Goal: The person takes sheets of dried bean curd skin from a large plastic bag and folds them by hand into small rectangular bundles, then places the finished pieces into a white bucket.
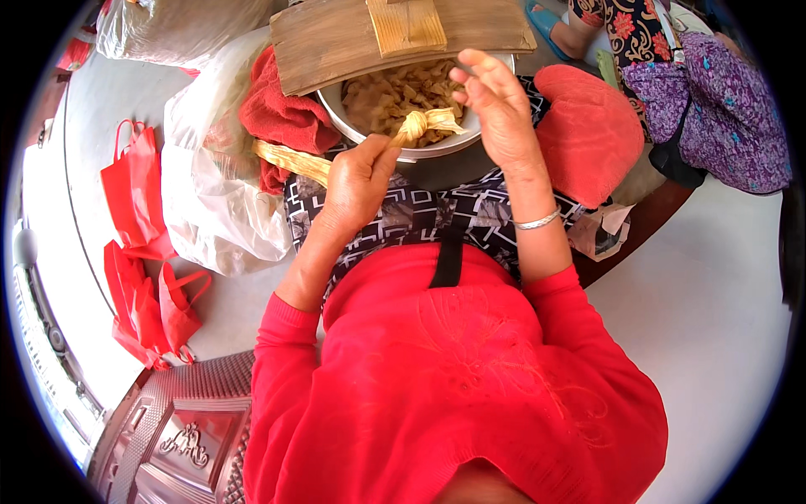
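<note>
My left hand (359,176) grips a long, pale yellow dried strip (285,160), like a leaf or husk, which trails to the left and has a knot (415,128) at its right end. The knot lies over a wide metal pot (332,102) holding many small brown pieces (378,92). My right hand (495,109) is raised above the pot's right side, just right of the knot, with its fingers apart and loosely bent, nothing visible in them. A wooden board (319,50) with a lighter block (407,21) on it spans the back of the pot.
A red towel (285,109) and white plastic bag (218,202) sit left, red totes (134,210) beyond. A pink cushion (588,134) is right, with purple patterned fabric (722,118). At upper right is another person's foot in a blue slipper (546,29). A carved door (185,428) is lower left.
</note>
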Motion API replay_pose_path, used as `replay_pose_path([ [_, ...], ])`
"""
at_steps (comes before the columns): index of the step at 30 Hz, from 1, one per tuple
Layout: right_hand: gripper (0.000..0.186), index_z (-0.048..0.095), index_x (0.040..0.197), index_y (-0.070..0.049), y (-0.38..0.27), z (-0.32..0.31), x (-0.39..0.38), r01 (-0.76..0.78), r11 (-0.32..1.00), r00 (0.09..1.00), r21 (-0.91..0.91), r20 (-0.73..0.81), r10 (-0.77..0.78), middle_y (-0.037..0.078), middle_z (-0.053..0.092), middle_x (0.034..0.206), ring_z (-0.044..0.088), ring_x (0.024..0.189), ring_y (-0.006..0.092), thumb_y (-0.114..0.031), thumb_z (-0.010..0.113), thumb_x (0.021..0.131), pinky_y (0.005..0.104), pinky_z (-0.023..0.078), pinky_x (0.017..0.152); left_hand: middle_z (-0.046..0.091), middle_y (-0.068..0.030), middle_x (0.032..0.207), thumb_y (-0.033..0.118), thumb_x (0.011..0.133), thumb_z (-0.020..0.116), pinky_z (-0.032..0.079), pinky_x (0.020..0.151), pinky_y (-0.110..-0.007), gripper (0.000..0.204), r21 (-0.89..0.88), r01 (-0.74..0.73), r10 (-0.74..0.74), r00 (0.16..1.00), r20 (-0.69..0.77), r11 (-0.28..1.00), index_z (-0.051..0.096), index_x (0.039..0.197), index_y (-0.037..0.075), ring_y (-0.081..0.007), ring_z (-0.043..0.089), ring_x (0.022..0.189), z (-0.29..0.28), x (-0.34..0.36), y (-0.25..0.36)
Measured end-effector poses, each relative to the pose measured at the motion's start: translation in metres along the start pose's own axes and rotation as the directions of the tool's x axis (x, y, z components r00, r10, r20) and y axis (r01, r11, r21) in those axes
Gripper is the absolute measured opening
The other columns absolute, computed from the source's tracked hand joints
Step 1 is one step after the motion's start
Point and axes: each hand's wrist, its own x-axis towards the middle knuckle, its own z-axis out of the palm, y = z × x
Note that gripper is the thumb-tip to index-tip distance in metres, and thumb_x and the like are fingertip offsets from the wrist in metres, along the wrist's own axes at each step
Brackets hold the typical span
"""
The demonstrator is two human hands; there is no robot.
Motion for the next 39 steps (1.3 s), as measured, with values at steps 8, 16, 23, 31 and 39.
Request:
replay_pose_path([
  [8,0.026,0.061,0.095,0.000,-0.047,-0.002,0.018,-0.007,0.667,0.832,-0.745,0.366,0.417,0.003,0.058,0.075,0.056,0.069,0.0098,-0.026,0.063,0.091,0.0253,0.047,0.063,0.062,-0.0178,0.077,0.022,0.090,0.059,0.048,0.062,-0.045,0.015,0.321,-0.176,0.142,0.982,0.126,0.931,0.061,0.087,0.007,-0.0375,0.061,0.073,-0.019,0.042,0.030],
  [16,0.023,0.059,0.077,0.000,-0.068,-0.019,0.007,0.073,0.571,0.690,-0.818,0.454,0.563,0.007,0.056,0.061,0.056,0.056,0.0147,-0.020,0.064,0.087,0.0301,0.046,0.053,0.045,0.0056,0.064,0.027,0.096,0.055,0.032,0.053,-0.021,0.028,-0.297,0.396,-0.094,0.722,0.686,0.869,0.064,0.084,0.003,-0.0051,0.039,0.060,-0.044,0.055,0.020],
  [23,0.024,0.065,0.103,-0.002,-0.064,0.009,0.029,0.184,0.666,0.743,-0.723,0.546,0.387,0.006,0.065,0.082,0.062,0.075,0.0132,-0.017,0.068,0.085,0.0273,0.052,0.070,0.041,0.0052,0.056,0.028,0.094,0.057,0.024,0.045,-0.022,0.028,-0.416,0.539,-0.091,0.684,0.724,0.732,0.064,0.083,0.002,-0.0041,0.032,0.049,-0.042,0.081,0.023],
  [31,0.015,0.065,0.099,0.000,-0.053,-0.008,0.051,-0.182,0.846,0.865,-0.501,0.328,0.380,0.000,0.060,0.075,0.054,0.061,0.0041,-0.014,0.061,0.092,0.0201,0.046,0.054,0.044,0.0055,0.060,0.029,0.097,0.055,0.024,0.045,-0.019,0.027,-0.382,0.448,-0.155,0.788,0.596,0.808,0.064,0.092,0.004,-0.0032,0.033,0.050,-0.045,0.106,0.017],
  [39,0.012,0.065,0.095,-0.005,-0.023,0.001,0.087,0.062,0.804,0.993,-0.592,0.117,0.009,-0.005,0.056,0.072,0.051,0.062,0.0036,-0.015,0.058,0.094,0.0196,0.044,0.055,0.053,0.0034,0.070,0.015,0.094,0.056,0.039,0.055,-0.020,0.013,-0.432,0.265,-0.172,0.955,0.242,0.862,0.063,0.096,0.003,-0.0050,0.045,0.059,-0.051,0.157,0.005],
])
